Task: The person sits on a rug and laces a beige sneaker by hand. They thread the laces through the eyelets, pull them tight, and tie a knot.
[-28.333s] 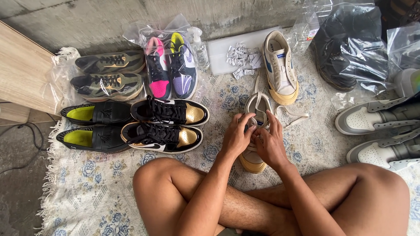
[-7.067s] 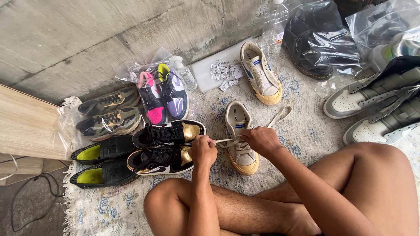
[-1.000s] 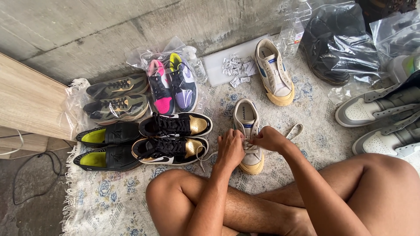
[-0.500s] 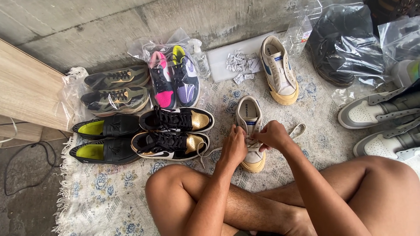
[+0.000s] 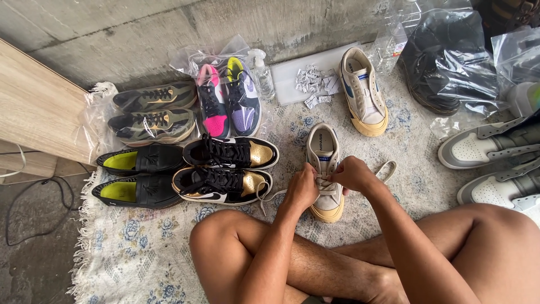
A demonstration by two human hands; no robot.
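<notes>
Sitting on a flowery rug (image 5: 394, 135), the person has shoes all around. Black and gold sneakers (image 5: 225, 169) crowd the near left, grey ones (image 5: 495, 163) the right. Both hands, left (image 5: 301, 188) and right (image 5: 351, 173), pinch the laces of a cream shoe (image 5: 323, 152) in the middle.

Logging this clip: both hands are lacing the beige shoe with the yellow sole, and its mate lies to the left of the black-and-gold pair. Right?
Not quite. In the head view both hands, left hand and right hand, are at the laces of the beige shoe, but its mate lies farther back by the wall, up and right of the black-and-gold pair, not to their left.
</notes>
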